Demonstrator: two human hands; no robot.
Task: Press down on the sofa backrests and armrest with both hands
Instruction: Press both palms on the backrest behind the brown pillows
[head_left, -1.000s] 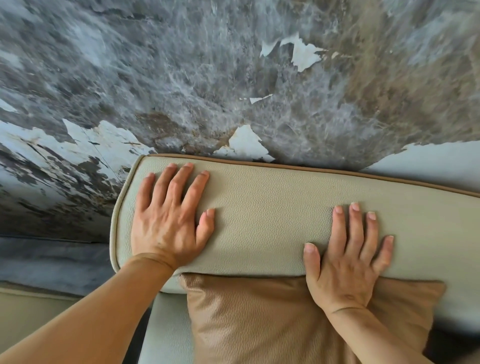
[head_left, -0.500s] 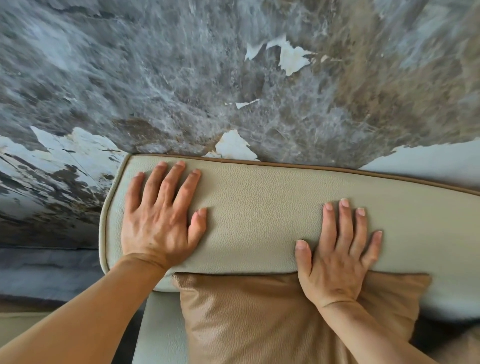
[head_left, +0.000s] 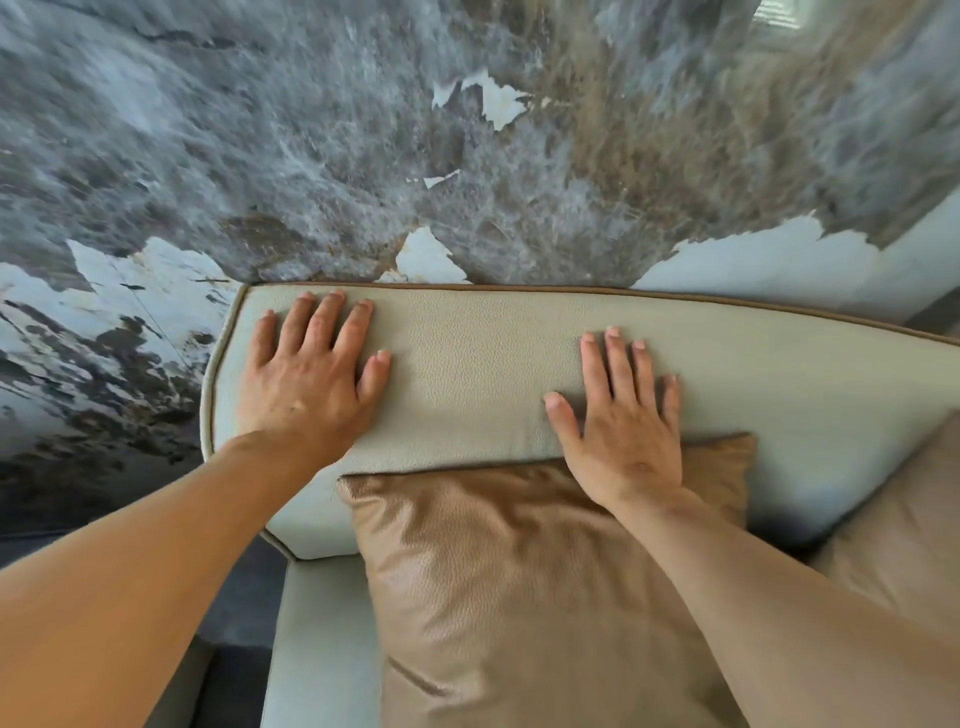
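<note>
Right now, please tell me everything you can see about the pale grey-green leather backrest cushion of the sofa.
The pale grey-green leather backrest cushion is long and padded, with a pebbled grain and thin brown piping along its edges. Its left end is rounded; its right end runs out of view. It stands against the marbled grey wall. The left hand and right hand lie flat on it, fingers spread. A shiny brown pillow leans against its front.
</note>
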